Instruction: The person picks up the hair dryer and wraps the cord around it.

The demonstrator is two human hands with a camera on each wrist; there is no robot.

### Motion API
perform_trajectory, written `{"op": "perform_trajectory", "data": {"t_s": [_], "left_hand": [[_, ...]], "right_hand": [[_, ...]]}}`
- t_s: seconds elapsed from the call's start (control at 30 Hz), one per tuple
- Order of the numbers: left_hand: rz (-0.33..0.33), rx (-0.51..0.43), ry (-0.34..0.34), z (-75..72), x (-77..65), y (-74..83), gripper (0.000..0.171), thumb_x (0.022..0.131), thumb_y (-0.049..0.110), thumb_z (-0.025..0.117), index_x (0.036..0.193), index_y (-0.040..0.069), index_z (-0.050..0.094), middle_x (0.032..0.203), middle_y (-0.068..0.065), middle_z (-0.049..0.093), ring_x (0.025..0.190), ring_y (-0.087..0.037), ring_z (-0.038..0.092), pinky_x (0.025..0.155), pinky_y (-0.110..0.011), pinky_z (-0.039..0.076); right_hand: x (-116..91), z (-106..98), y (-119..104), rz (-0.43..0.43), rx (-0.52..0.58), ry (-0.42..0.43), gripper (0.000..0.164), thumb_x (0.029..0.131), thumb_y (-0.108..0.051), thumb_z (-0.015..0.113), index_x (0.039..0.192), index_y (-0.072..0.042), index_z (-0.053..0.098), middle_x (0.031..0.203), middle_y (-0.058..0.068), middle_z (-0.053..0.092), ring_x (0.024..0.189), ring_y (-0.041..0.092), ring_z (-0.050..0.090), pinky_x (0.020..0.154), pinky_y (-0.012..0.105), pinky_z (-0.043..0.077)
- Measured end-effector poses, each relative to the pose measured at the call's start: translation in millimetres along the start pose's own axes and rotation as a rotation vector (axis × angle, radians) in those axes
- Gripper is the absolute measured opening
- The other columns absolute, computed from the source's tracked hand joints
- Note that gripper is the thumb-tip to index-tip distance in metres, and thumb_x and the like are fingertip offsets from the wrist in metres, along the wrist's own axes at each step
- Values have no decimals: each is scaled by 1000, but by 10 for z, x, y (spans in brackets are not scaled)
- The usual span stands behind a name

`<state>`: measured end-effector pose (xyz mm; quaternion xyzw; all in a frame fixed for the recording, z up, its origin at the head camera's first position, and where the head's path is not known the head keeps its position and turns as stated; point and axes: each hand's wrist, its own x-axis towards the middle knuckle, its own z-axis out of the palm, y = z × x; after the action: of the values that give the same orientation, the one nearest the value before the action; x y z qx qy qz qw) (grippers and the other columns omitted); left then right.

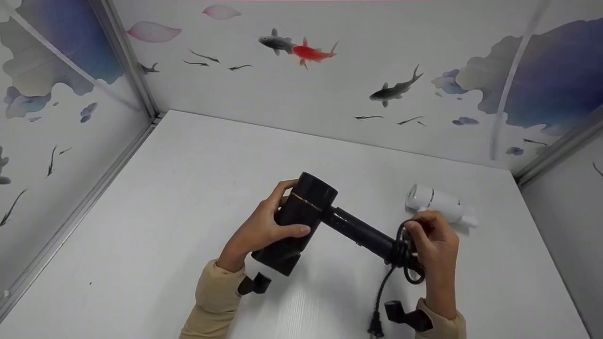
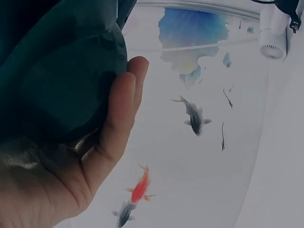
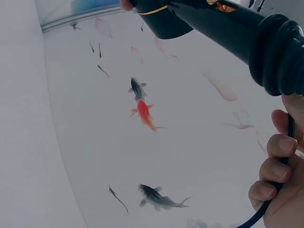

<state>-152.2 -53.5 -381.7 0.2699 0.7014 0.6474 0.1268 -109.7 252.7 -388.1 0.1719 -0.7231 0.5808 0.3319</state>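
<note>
A black hair dryer [image 1: 301, 207] with a thin gold band is held above the white table. My left hand [image 1: 264, 228] grips its barrel, thumb across the near side. The handle points right, and its black cord [image 1: 402, 254] is wound in loops around the handle's end. My right hand [image 1: 435, 240] pinches a loop of that cord; in the right wrist view the cord [image 3: 290, 126] runs along the curled fingers. The plug [image 1: 376, 326] hangs down on a short length of cord. In the left wrist view the dryer's barrel [image 2: 61, 76] fills the palm.
A white hair dryer [image 1: 438, 203] lies on the table [image 1: 155, 197] behind my right hand. Walls printed with fish and lotus leaves [image 1: 330, 94] enclose the table at the back and on both sides. Black camera mounts [image 1: 261, 282] sit at both wrists.
</note>
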Motion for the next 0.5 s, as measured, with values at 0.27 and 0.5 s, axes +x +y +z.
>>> {"op": "perform_trajectory", "data": {"t_s": [0.27, 0.5], "left_hand": [[-10, -159, 42, -9, -5, 26, 80, 78, 27, 69, 143, 19, 23, 105, -16, 58, 85, -25, 64, 71, -39, 55], [-11, -244, 184, 14, 5, 51, 75, 78, 21, 68, 141, 23, 27, 104, -15, 59, 82, -26, 66, 69, -41, 55]], "right_hand": [[8, 148, -22, -78, 12, -47, 20, 93, -2, 52, 92, 18, 55, 81, -11, 58, 66, -1, 47, 55, 12, 38], [-69, 249, -56, 10, -257, -84, 15, 88, 11, 51, 100, 8, 60, 93, -12, 63, 78, -4, 53, 67, 10, 42]]}}
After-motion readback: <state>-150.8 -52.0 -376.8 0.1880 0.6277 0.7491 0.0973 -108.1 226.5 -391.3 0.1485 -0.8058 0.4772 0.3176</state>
